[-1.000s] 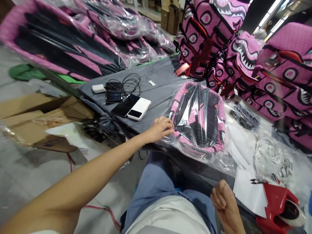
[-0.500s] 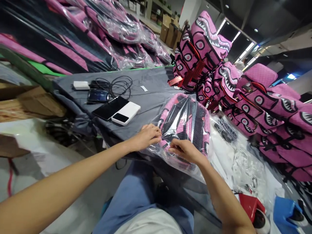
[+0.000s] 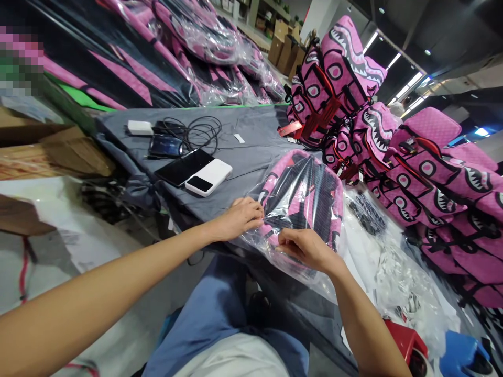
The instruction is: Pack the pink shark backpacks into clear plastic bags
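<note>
A pink and black backpack lies strap side up at the table's front edge. It is inside a clear plastic bag, which shines and wrinkles over it. My left hand is closed on the bag's film at the backpack's left side, fingers bent together. Curled over the near end of the backpack, my right hand pinches the film too. The fingertips of both hands are partly hidden.
A white power bank, a dark phone and a coiled black cable lie to the left. Pink shark-mouth backpacks are piled on the right. Red and blue tape dispensers stand at lower right.
The view has shifted a little, so most things sit farther right. Both hands keep hold of the plastic film, and the right hand has moved slightly away from the left.
</note>
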Action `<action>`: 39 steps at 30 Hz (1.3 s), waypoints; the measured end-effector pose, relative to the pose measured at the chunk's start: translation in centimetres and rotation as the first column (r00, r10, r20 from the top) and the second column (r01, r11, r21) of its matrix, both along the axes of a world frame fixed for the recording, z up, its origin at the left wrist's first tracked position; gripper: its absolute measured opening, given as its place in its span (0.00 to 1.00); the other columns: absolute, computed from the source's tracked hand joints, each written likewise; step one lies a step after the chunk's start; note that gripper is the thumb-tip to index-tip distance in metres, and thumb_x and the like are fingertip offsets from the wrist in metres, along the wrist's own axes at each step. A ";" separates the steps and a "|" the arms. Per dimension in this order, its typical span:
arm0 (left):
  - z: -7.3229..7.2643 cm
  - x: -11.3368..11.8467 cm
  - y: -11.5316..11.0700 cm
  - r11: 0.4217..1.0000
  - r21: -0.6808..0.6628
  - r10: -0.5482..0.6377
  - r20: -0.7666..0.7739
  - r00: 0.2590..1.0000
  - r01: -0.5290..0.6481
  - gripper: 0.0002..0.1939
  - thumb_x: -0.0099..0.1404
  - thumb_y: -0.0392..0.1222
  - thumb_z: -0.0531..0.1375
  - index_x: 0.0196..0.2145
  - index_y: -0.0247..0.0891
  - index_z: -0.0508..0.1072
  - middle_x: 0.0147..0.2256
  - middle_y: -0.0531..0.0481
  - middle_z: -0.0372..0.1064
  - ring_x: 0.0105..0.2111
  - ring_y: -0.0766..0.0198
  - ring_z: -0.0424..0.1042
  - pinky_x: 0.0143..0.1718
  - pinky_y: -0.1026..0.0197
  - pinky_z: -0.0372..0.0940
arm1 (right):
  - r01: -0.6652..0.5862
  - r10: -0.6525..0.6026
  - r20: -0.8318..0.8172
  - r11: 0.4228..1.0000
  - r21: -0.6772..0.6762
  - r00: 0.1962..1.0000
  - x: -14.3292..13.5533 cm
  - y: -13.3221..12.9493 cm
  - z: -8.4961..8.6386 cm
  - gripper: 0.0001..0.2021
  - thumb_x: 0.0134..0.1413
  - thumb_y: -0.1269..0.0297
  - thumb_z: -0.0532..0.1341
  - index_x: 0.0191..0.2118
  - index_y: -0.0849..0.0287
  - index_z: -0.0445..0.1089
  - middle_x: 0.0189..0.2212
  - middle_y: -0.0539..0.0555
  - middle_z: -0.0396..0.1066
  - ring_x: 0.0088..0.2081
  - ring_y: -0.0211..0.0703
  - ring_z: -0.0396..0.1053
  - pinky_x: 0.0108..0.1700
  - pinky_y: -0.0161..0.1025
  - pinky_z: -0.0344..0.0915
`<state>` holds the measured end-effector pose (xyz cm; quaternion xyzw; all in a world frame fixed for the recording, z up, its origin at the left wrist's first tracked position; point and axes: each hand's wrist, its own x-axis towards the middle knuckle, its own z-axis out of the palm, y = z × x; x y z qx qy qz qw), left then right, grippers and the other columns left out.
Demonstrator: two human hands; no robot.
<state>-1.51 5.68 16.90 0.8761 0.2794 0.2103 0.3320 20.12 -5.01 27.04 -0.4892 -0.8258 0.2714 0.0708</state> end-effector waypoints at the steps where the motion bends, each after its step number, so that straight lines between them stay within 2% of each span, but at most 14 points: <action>1: 0.0 0.0 0.0 1.000 0.001 -0.002 -0.002 1.000 0.002 0.14 0.70 0.49 0.54 0.34 0.42 0.76 0.44 0.49 0.73 0.50 0.51 0.64 0.54 0.46 0.54 | 0.013 -0.013 -0.006 1.000 -0.004 1.000 0.0 0.0 0.1 0.09 0.67 0.60 0.59 0.35 0.58 0.67 0.25 0.44 0.61 0.26 0.34 0.55 0.31 0.31 0.50; 5: 0.0 0.0 0.1 1.000 0.008 -0.006 -0.009 1.000 0.006 0.14 0.70 0.49 0.56 0.32 0.41 0.75 0.44 0.48 0.73 0.50 0.51 0.64 0.53 0.45 0.55 | 0.059 -0.058 0.035 0.998 -0.008 0.998 -0.3 0.8 -0.1 0.08 0.66 0.62 0.61 0.35 0.58 0.68 0.23 0.43 0.60 0.25 0.33 0.55 0.31 0.31 0.50; 8: -0.2 0.0 0.1 1.000 0.027 -0.003 -0.011 1.000 0.003 0.13 0.71 0.48 0.56 0.33 0.42 0.75 0.43 0.49 0.73 0.49 0.51 0.64 0.53 0.46 0.55 | 0.045 -0.044 0.124 0.999 -0.012 0.991 -0.6 2.0 -1.0 0.05 0.64 0.64 0.63 0.36 0.57 0.69 0.24 0.43 0.63 0.26 0.34 0.57 0.31 0.32 0.48; 12: -0.5 0.0 0.2 0.998 0.065 -0.007 -0.012 1.000 0.008 0.12 0.72 0.47 0.55 0.35 0.41 0.76 0.43 0.49 0.73 0.48 0.52 0.64 0.52 0.47 0.56 | 0.136 -0.134 0.231 0.991 0.005 0.964 -0.3 3.2 -2.7 0.05 0.64 0.63 0.65 0.36 0.56 0.70 0.25 0.44 0.68 0.27 0.35 0.62 0.31 0.33 0.47; 16: -0.9 0.2 0.4 0.994 0.109 -0.027 -0.014 1.000 0.028 0.11 0.73 0.45 0.55 0.37 0.41 0.75 0.41 0.49 0.72 0.46 0.53 0.64 0.49 0.50 0.56 | 0.269 -0.261 0.107 0.961 -0.069 0.959 1.0 4.0 -4.6 0.11 0.64 0.55 0.64 0.36 0.56 0.66 0.22 0.43 0.68 0.26 0.35 0.64 0.31 0.32 0.51; 19: -0.8 0.3 0.7 0.989 0.144 -0.043 -0.021 0.999 0.046 0.13 0.73 0.44 0.54 0.35 0.40 0.75 0.39 0.49 0.72 0.44 0.55 0.64 0.48 0.51 0.56 | 0.380 -0.383 0.005 0.915 -0.138 0.924 2.0 4.2 -5.3 0.19 0.55 0.46 0.67 0.36 0.54 0.62 0.17 0.38 0.58 0.21 0.36 0.58 0.27 0.32 0.50; 20: -0.7 0.3 0.7 0.987 0.152 -0.048 -0.028 0.998 0.051 0.13 0.73 0.45 0.53 0.35 0.40 0.75 0.39 0.49 0.72 0.44 0.55 0.64 0.48 0.51 0.56 | 0.406 -0.411 -0.019 0.906 -0.120 0.912 2.1 4.1 -5.3 0.22 0.51 0.45 0.69 0.35 0.54 0.61 0.17 0.38 0.56 0.21 0.36 0.56 0.27 0.33 0.50; 22: -0.4 0.4 0.7 0.985 0.163 -0.045 -0.047 0.998 0.052 0.13 0.73 0.45 0.54 0.34 0.40 0.75 0.39 0.48 0.72 0.44 0.55 0.64 0.48 0.51 0.56 | 0.436 -0.436 -0.059 0.900 0.001 0.898 2.0 3.6 -4.8 0.21 0.49 0.45 0.68 0.31 0.54 0.59 0.19 0.40 0.56 0.23 0.36 0.55 0.27 0.33 0.51; 25: 0.0 0.6 0.7 0.985 0.166 -0.025 -0.076 0.997 0.038 0.12 0.72 0.45 0.55 0.35 0.40 0.75 0.40 0.48 0.73 0.45 0.54 0.64 0.49 0.50 0.56 | 0.418 -0.406 -0.099 0.884 0.210 0.908 0.9 2.2 -3.9 0.17 0.54 0.49 0.64 0.28 0.55 0.60 0.22 0.44 0.59 0.25 0.36 0.55 0.29 0.34 0.51; 27: 0.2 0.7 0.6 0.985 0.168 -0.007 -0.089 0.996 0.022 0.11 0.71 0.45 0.56 0.35 0.40 0.75 0.41 0.48 0.73 0.46 0.54 0.64 0.49 0.51 0.56 | 0.359 -0.349 -0.086 0.913 0.194 0.933 0.2 1.5 -4.0 0.15 0.56 0.51 0.62 0.29 0.55 0.60 0.23 0.44 0.58 0.25 0.36 0.54 0.29 0.34 0.51; 29: 0.3 0.7 0.5 0.985 0.174 0.010 -0.097 0.995 0.008 0.11 0.71 0.45 0.56 0.35 0.40 0.75 0.42 0.48 0.74 0.46 0.54 0.64 0.49 0.52 0.56 | 0.320 -0.319 -0.033 0.940 0.116 0.947 -0.5 1.2 -4.7 0.16 0.56 0.50 0.61 0.28 0.55 0.59 0.22 0.43 0.57 0.24 0.36 0.53 0.28 0.34 0.49; 32: 0.5 0.7 0.3 0.983 0.185 0.026 -0.104 0.994 -0.006 0.11 0.71 0.44 0.57 0.34 0.39 0.75 0.42 0.47 0.74 0.45 0.54 0.64 0.48 0.52 0.56 | 0.333 -0.337 0.055 0.941 0.065 0.940 -1.2 1.7 -6.1 0.20 0.54 0.46 0.60 0.26 0.54 0.54 0.20 0.42 0.53 0.24 0.35 0.50 0.27 0.34 0.47; 35: 0.7 0.6 0.0 0.982 0.186 0.039 -0.103 0.994 -0.019 0.10 0.70 0.43 0.57 0.33 0.39 0.76 0.42 0.47 0.74 0.45 0.55 0.64 0.48 0.53 0.56 | 0.350 -0.357 0.165 0.934 0.075 0.919 -1.5 2.7 -6.7 0.25 0.50 0.42 0.62 0.24 0.54 0.50 0.18 0.41 0.49 0.23 0.35 0.47 0.27 0.35 0.44; 39: 0.9 0.6 -0.1 0.984 0.176 0.050 -0.104 0.993 -0.031 0.10 0.70 0.42 0.57 0.34 0.38 0.76 0.41 0.47 0.74 0.44 0.56 0.65 0.49 0.52 0.56 | 0.344 -0.366 0.266 0.931 0.125 0.892 -1.8 3.6 -6.7 0.28 0.46 0.41 0.65 0.22 0.54 0.47 0.16 0.40 0.48 0.21 0.34 0.47 0.25 0.35 0.43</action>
